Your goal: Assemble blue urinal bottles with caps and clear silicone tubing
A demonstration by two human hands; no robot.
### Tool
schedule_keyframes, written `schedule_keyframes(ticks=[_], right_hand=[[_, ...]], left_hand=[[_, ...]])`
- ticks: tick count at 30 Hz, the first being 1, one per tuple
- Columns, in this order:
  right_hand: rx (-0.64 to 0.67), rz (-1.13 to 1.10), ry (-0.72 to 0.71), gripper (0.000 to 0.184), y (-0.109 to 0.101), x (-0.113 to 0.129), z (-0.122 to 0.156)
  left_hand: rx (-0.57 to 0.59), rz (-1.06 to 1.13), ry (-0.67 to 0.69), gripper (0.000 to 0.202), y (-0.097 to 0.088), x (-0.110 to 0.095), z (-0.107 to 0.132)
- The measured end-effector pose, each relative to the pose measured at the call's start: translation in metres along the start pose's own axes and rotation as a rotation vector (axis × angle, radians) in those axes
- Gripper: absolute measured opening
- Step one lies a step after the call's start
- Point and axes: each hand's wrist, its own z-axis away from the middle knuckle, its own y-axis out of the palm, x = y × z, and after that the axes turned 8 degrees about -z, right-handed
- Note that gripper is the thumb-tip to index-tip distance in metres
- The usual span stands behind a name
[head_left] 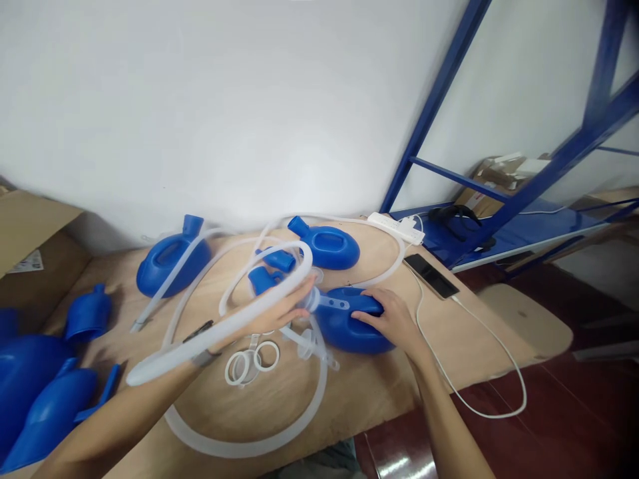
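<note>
A blue plastic urinal bottle lies on its side on the table, its neck pointing left. My right hand is closed round the bottle's moulded handle. My left hand grips the translucent cap at the bottle's neck; part of the cap is hidden by the fingers. From the cap a flat strap with holes lies across the bottle. A thick translucent hose arches over my left forearm. White rings and another clear cap lie close to my left hand.
More blue bottles and smaller blue cups stand around the table. Long hoses loop across it. To the right are a phone with a white cable, a power strip and a blue rack. A cardboard box stands left.
</note>
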Motion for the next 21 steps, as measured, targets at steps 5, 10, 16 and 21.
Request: schedule_keyframes(ticks=[5, 10, 16, 21], right_hand=[[-0.005, -0.008, -0.025, 0.043, 0.0026, -0.0025, 0.0008], [-0.010, -0.013, -0.037, 0.043, 0.0030, -0.0024, 0.0011], [0.001, 0.003, -0.023, 0.040, 0.0032, -0.0032, 0.0018], [0.005, -0.003, -0.031, 0.042, 0.0037, -0.0035, 0.0025]], left_hand=[[0.012, -0.137, 0.173, 0.078, -0.0007, 0.0056, -0.0025], [-0.011, -0.170, 0.248, 0.078, -0.0012, 0.0075, -0.0046], [-0.004, -0.146, 0.275, 0.078, -0.0034, 0.0083, -0.0065], [-0.012, -0.121, 0.215, 0.074, -0.0020, 0.0030, -0.0074]])
